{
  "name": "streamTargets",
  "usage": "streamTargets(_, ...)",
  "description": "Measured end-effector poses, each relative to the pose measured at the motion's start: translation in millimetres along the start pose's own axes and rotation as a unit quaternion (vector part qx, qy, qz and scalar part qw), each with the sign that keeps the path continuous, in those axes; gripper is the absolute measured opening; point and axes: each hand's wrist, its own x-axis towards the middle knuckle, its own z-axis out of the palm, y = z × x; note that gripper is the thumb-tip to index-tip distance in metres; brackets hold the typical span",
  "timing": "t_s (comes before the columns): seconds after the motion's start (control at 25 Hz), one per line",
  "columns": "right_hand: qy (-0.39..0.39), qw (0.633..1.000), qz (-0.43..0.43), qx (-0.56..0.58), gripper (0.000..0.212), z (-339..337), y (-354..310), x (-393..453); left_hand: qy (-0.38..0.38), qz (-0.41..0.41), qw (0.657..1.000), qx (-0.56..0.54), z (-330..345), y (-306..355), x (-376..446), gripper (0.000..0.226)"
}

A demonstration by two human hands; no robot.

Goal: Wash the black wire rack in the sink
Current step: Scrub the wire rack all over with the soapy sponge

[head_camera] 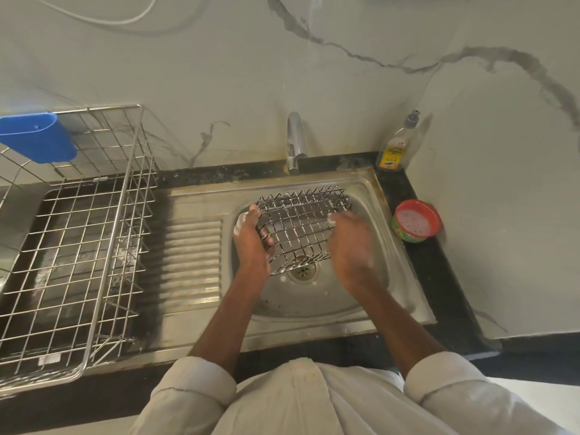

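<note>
Clearly the soaping step was in hand. The black wire rack stood tilted inside the sink, its low edge near the drain and its zigzag top edge towards the tap. The left hand had its grip closed round the rack's left side, fingers hooked through the wires, with a lump of white foam — possibly a sponge — at the fingertips. The right hand was blurred at the rack's right edge; whether its grip was closed on a wire or only rubbing over it could not be told. Foam clung to both hands. No water showed at the tap.

By my judgement the next move called for rinsing — opening the tap beyond both grips and turning the rack under it, keeping the left grip firm, since wet soapy wire slips.

Right of the right grip, on the tabletop, sat a red tub holding pale pink soap paste. Beyond it stood a dish-soap bottle with some yellow liquid in it. Left of the left grip, the steel drying rack looked empty, a blue cup hung on its rim; its contents were hidden.
</note>
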Motion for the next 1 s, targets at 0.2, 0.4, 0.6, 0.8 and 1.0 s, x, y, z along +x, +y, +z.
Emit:
streamTargets(0.2, -0.083, 0.963, -0.063, 0.249, 0.030, 4.7, -46.3, -26.9, 0.030, 0.002, 0.999, 0.012, -2.5, -1.5, -0.9, 0.013)
streamTargets(0.4, -0.104, 0.920, 0.065, 0.373, 0.035, -1.1, -33.1, -17.5, 0.023, -0.007, 0.999, -0.026, -6.2, -1.8, -2.0, 0.015)
streamTargets(0.6, 0.030, 0.993, 0.110, 0.018, 0.032, -22.2, 11.6, 11.2, 0.016, -0.008, 0.999, -0.029, -9.9, -0.5, -6.8, 0.014)
streamTargets(0.8, -0.027, 0.992, -0.082, 0.095, 0.043, -3.5, -30.9, -25.2, 0.017, 0.001, 0.999, -0.027, -2.2, -0.2, -6.9, 0.015)
streamTargets(1.0, -0.146, 0.921, -0.081, 0.352, 0.034, -6.3, -43.9, -30.1, 0.031, -0.001, 0.999, -0.016, -1.2, -4.7, -6.2, 0.016)
